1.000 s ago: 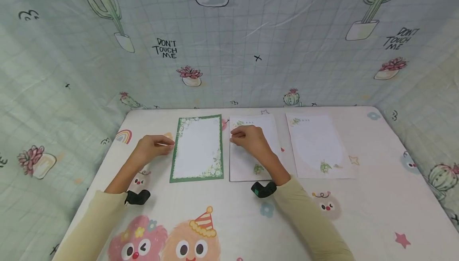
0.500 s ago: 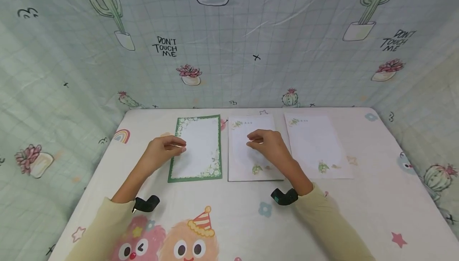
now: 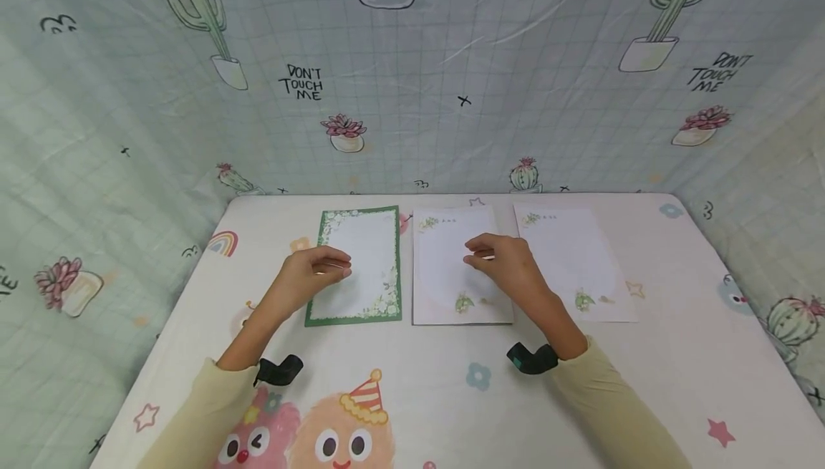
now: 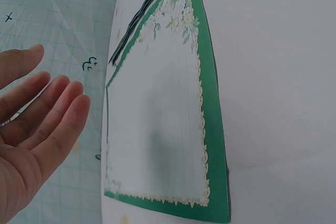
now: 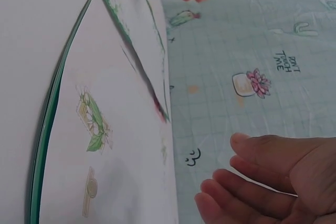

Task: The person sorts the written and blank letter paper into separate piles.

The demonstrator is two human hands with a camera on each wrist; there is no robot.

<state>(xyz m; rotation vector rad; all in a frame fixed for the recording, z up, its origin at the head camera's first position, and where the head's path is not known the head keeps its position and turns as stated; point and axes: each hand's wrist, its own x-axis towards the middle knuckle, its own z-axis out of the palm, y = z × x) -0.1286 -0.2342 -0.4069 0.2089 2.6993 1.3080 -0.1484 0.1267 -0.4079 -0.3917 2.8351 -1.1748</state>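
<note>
My left hand (image 3: 312,279) hovers over the left part of a green-bordered sheet of decorated paper (image 3: 361,261), its fingers relaxed and holding nothing. In the left wrist view that hand (image 4: 44,124) is apart from the sheet (image 4: 157,129). Over the right side of a middle white sheet (image 3: 438,268) with small plant prints is my right hand (image 3: 505,261), also holding nothing. Green edges (image 5: 44,114) show under this middle sheet in the right wrist view, so it lies on other paper. A similar white sheet (image 3: 567,261) lies to the right.
A white tablecloth (image 3: 438,412) with cartoon prints covers the table. Behind and beside it hangs a pale green cloth (image 3: 412,61) with cactus prints. Each wrist carries a small black camera, such as the one on the left wrist (image 3: 280,370).
Both hands have moved right. The left went from the green-bordered sheet's left edge to above it; the right went from the middle sheet's left edge towards its right side. The sheets stayed put.
</note>
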